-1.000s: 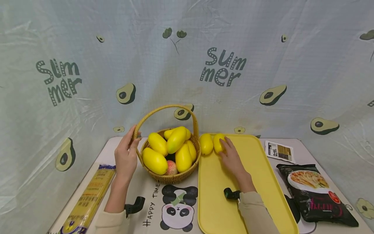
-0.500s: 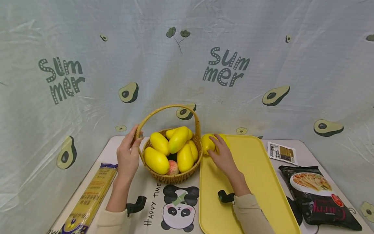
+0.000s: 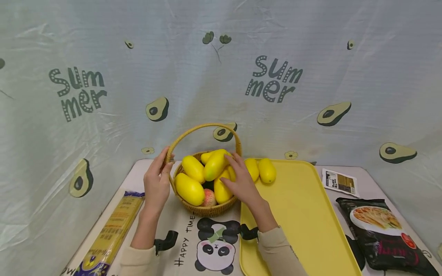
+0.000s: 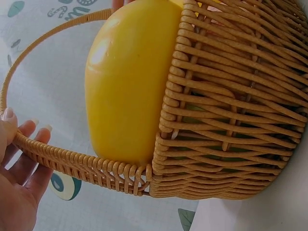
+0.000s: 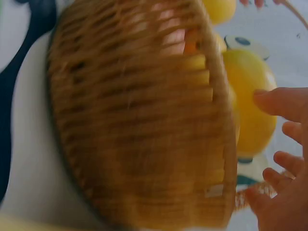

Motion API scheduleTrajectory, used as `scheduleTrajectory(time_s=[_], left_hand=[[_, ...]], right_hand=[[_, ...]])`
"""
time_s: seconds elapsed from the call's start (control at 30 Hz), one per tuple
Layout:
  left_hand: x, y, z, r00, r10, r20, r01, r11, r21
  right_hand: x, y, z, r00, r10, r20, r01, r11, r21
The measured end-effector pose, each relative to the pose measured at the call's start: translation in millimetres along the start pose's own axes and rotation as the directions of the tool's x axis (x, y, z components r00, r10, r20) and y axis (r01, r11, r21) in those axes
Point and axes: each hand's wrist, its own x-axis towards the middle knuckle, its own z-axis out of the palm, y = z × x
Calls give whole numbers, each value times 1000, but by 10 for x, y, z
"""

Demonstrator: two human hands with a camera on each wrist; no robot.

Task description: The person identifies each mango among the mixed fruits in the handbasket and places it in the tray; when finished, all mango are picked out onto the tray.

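Observation:
A wicker basket [image 3: 210,210] holds several yellow mangoes [image 3: 189,189] and one pinkish peach [image 3: 208,198]. My left hand [image 3: 157,184] grips the left side of its arched handle [image 4: 72,161], thumb on one face and fingers behind. Over the basket's right rim, my right hand [image 3: 243,180] reaches in with spread fingers around the topmost mango [image 3: 215,165]. In the right wrist view the thumb [image 5: 276,102] overlaps a mango [image 5: 250,101]. Two more mangoes, one at the tray's back edge [image 3: 267,171] and one partly hidden behind the right hand [image 3: 253,168], lie beside the basket.
A yellow tray [image 3: 300,222] lies right of the basket. Farther right are a black food bag [image 3: 386,237] and a small white-and-brown packet [image 3: 340,182]. A long yellow noodle pack [image 3: 112,232] lies at left. A patterned curtain [image 3: 193,76] stands behind.
My right hand has moved left from the two mangoes on the tray to the mangoes in the basket. My left hand keeps its grip on the handle. The view has shifted slightly.

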Motion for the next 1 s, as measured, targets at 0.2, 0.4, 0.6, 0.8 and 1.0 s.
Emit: scheduleTrajectory(time_s=[0.2,0.4,0.6,0.8,1.0], left_hand=[[13,-3,1,1000,7,6,-7,1000,10],[17,-2,-17,1000,-2,24,2,1000,13],[5,-12,-16,1000,-9,22,9,1000,19],[8,-18,0,1000,11,13,-11,1000,9],[5,-27,-14,1000,13,8,-13,1000,17]], right_hand=[[86,-201,198,989,-148,10,148,982,-119],[128,-252,317,981,-194,-14,187,958,-217],[114,-236,341,981,-196,-16,181,933,-310],[114,-201,325,960,-269,-75,214,881,-421],[96,-174,279,950,-280,-140,222,918,-330]])
